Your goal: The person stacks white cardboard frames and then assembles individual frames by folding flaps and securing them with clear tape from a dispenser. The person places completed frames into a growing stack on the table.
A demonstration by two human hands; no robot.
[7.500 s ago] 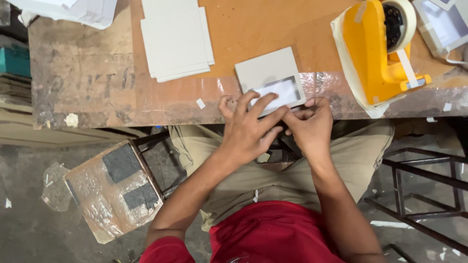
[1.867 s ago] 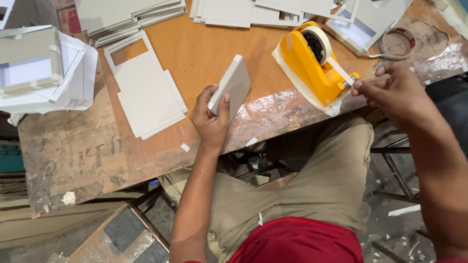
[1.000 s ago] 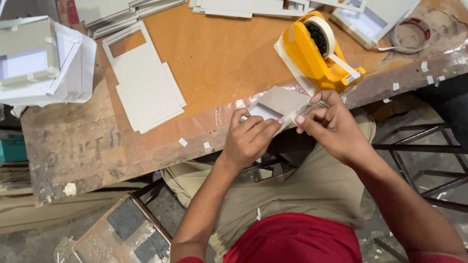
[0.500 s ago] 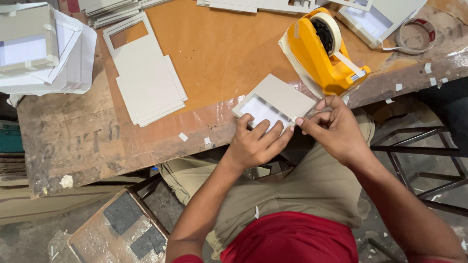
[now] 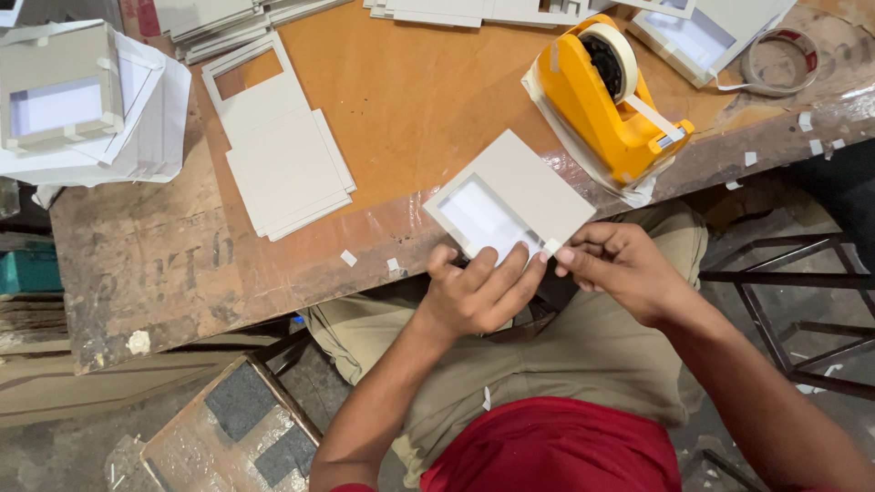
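A grey cardboard box lid with a clear window (image 5: pixel 510 205) lies at the near edge of the worn wooden table (image 5: pixel 164 273). My left hand (image 5: pixel 478 292) presses its fingers on the lid's near side and holds it down. My right hand (image 5: pixel 620 266) pinches a small piece of white tape at the lid's near right corner. A yellow tape dispenser (image 5: pixel 611 96) stands just beyond the lid, on the right.
A stack of flat grey cardboard blanks (image 5: pixel 278 155) lies left of centre. A finished window box (image 5: pixel 59 91) sits on white sheets at far left. More lids and a tape ring (image 5: pixel 775 59) line the back. Tape scraps dot the table edge. A metal frame (image 5: pixel 784 319) stands right.
My right hand pulled tape from the dispenser while the left held the lid upright. The lid was then laid flat at the table edge, and both hands now work at its near corner.
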